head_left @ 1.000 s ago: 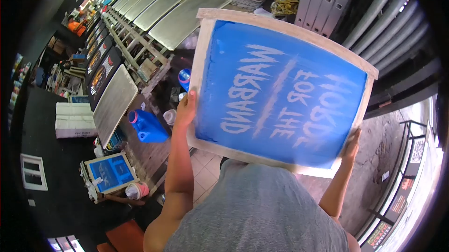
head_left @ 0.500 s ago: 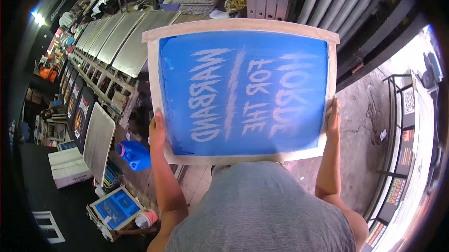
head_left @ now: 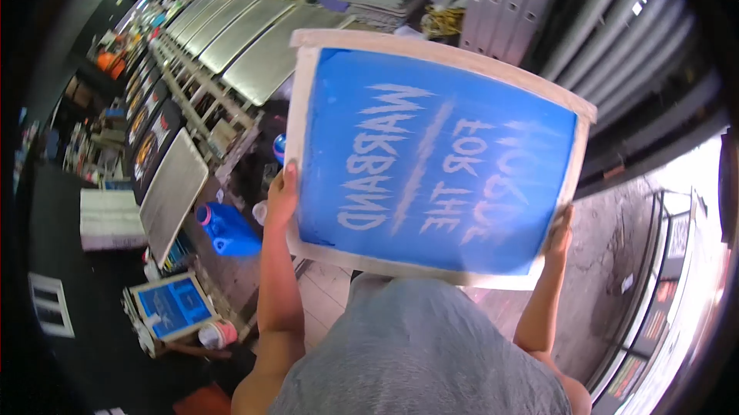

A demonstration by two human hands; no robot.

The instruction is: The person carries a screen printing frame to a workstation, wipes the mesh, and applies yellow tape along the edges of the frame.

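A large wooden-framed screen (head_left: 431, 161) with blue mesh and pale mirrored lettering is held up in front of my chest, its right side lower than its left. My left hand (head_left: 283, 193) grips the frame's left edge, thumb on the front face and the other fingers mostly hidden. On the right edge, near the lower corner, my right hand (head_left: 560, 236) is closed on the wood, its fingers partly behind the frame. Left of my left forearm stands a blue jug (head_left: 229, 230) with a pink rim.
Flat boards (head_left: 254, 53) line a long rack at the upper left. A smaller blue screen (head_left: 173, 306) and a pink-and-white tub (head_left: 218, 333) are at lower left, below a white box (head_left: 112, 215). Metal pipes (head_left: 616, 30) stand at upper right, a black rack (head_left: 654, 292) at right.
Between half a second ago and now, the view has turned and the screen appears farther right and tilted clockwise. Both hands have kept their hold on the frame.
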